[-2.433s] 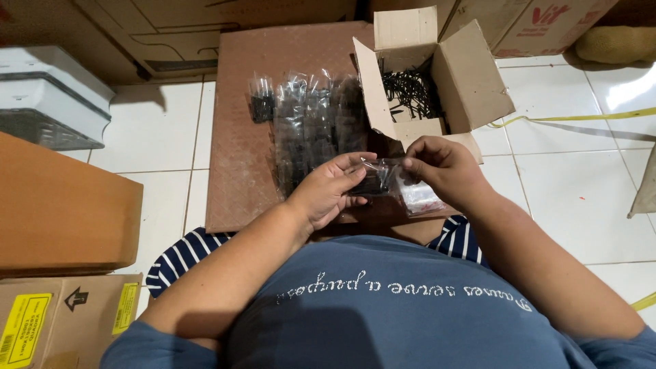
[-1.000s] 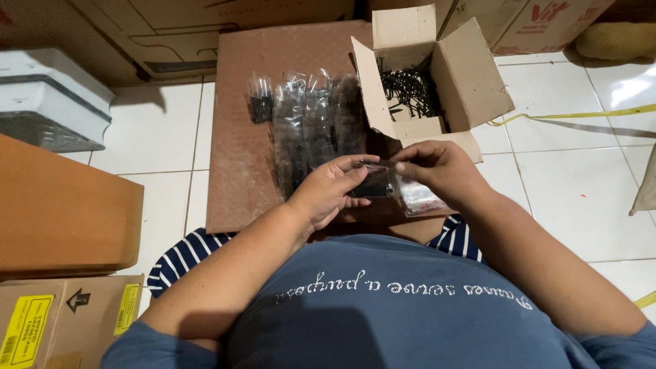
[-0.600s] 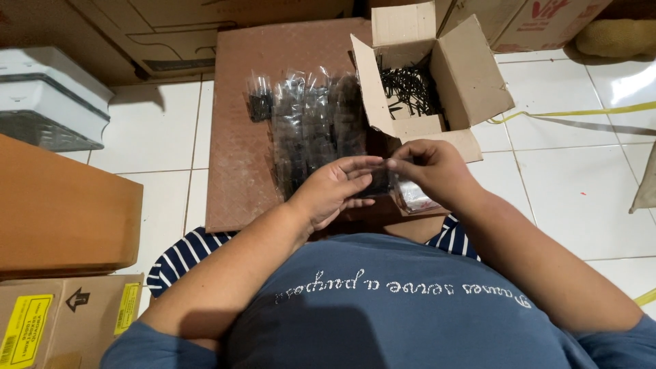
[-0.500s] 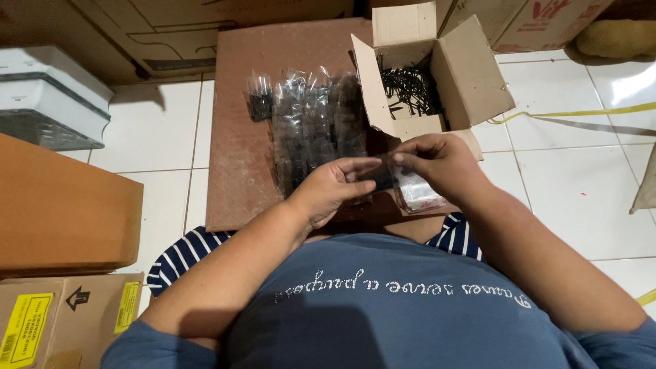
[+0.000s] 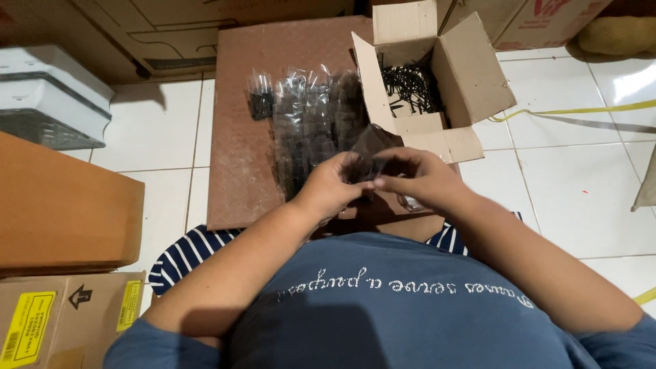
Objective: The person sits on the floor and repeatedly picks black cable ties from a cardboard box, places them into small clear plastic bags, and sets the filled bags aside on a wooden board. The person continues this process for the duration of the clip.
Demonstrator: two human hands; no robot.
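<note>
1. Bag first: a small clear plastic bag [image 5: 372,147] with something dark inside is pinched between both hands, right in front of the chest and above the near edge of the brown board. Its top corner pokes up and away from the body, so the bag stands more or less upright in the grip, long side pointing toward the cardboard box.

2. Hands: left hand [image 5: 330,186] comes in from the left with fingers curled and closed on the bag's left side. Right hand [image 5: 418,179] is closed on the right side, thumb and fingertips meeting the left ones at the bag's lower part. Both are equally near, since both have it.

3. Just beyond the hands, a row of filled clear bags [image 5: 311,126] lies on the brown board [image 5: 236,137], which works as the surface here. They sit ahead and a bit left of the grip, nearer the left hand.

4. Ahead and right, an open cardboard box [image 5: 471,75] holds a heap of loose black pieces [image 5: 410,85], maybe screws, too small to tell. That's the right hand's side.

5. Further out: white tiled floor [image 5: 581,191], a wooden panel [image 5: 61,205] on the left.
</note>
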